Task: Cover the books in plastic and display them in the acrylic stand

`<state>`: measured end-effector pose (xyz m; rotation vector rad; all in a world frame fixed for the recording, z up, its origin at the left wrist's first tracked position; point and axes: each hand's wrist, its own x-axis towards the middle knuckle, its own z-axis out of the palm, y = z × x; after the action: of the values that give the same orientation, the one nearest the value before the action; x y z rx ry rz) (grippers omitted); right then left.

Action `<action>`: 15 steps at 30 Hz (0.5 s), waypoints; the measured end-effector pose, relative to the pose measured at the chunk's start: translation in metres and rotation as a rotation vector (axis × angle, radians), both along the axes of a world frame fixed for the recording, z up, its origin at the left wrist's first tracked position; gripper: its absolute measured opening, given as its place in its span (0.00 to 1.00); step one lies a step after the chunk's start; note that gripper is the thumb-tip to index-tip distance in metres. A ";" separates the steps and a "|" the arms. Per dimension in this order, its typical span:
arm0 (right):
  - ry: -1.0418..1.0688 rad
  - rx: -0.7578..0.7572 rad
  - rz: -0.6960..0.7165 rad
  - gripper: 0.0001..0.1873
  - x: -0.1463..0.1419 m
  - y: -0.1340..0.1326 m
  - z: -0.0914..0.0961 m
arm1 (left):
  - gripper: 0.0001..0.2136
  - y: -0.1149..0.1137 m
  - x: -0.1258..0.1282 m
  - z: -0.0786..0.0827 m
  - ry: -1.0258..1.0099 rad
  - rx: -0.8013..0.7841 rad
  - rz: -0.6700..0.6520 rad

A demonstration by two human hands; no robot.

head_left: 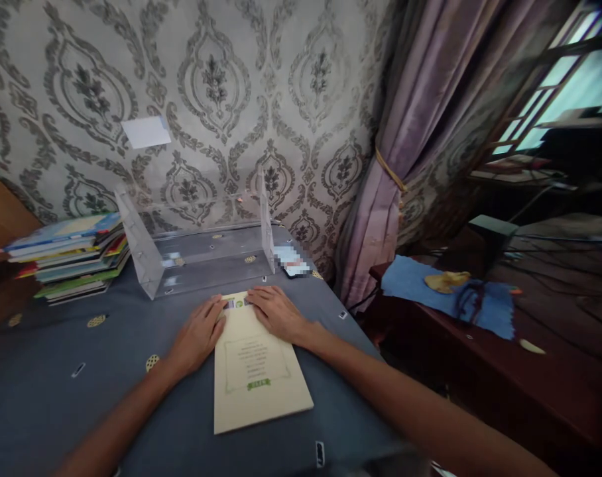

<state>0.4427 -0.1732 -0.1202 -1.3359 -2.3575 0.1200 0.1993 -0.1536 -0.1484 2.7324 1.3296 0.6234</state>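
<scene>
A cream-coloured book (261,377) lies flat on the cloth-covered table, its printed text upside down to me. At its far left corner rests my left hand (201,328), fingers stretched forward along the edge. My right hand (276,313) lies over the far right corner, fingers extended flat on the book. Both hands touch the book without closing around it. Just beyond them stands a clear acrylic rack (142,255) with transparent side panels.
A stack of books (77,258) sits left of the rack. Right of it lies a phone (294,262), its screen pixelated. A purple curtain (380,199) hangs at the table's right. Farther right, a blue cloth (405,281) covers part of a dark red surface (544,384).
</scene>
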 end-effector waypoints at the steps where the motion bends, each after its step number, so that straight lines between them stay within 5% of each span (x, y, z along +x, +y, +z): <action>1: -0.028 -0.005 -0.002 0.16 -0.002 0.000 0.003 | 0.21 0.000 0.000 -0.001 -0.007 0.004 -0.007; 9: -0.119 -0.019 0.097 0.16 -0.029 0.005 0.008 | 0.21 -0.001 0.002 -0.001 -0.107 0.010 -0.004; 15: -0.076 -0.020 0.056 0.18 -0.020 0.008 -0.003 | 0.20 -0.004 0.004 0.009 -0.079 -0.054 -0.008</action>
<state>0.4230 -0.1648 -0.1229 -1.3059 -2.4633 0.1113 0.2031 -0.1576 -0.1393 2.6399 1.2977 0.6774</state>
